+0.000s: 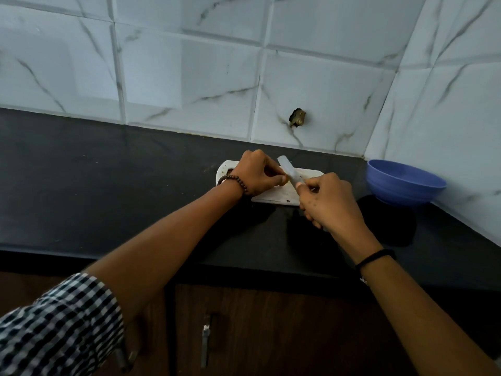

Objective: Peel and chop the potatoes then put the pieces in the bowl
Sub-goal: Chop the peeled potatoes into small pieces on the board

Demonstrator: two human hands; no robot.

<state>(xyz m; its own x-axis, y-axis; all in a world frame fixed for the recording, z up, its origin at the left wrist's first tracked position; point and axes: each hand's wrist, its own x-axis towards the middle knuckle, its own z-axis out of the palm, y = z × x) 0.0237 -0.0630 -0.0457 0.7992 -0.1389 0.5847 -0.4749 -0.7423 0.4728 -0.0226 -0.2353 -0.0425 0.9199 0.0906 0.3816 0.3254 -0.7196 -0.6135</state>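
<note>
While my left hand (254, 172) is curled over the potato (270, 172) on the white cutting board (273, 198), pinning it down (you can barely see it under my fingers), my right hand (328, 202) is wrapped round the knife (288, 169) handle, blade angled right beside my left thumb. So I'd call this the chopping stage. The next cut needs the blade coming down clear of my fingertips. The blue bowl (404, 185) sits off to the right by the wall, ready for pieces.
</note>
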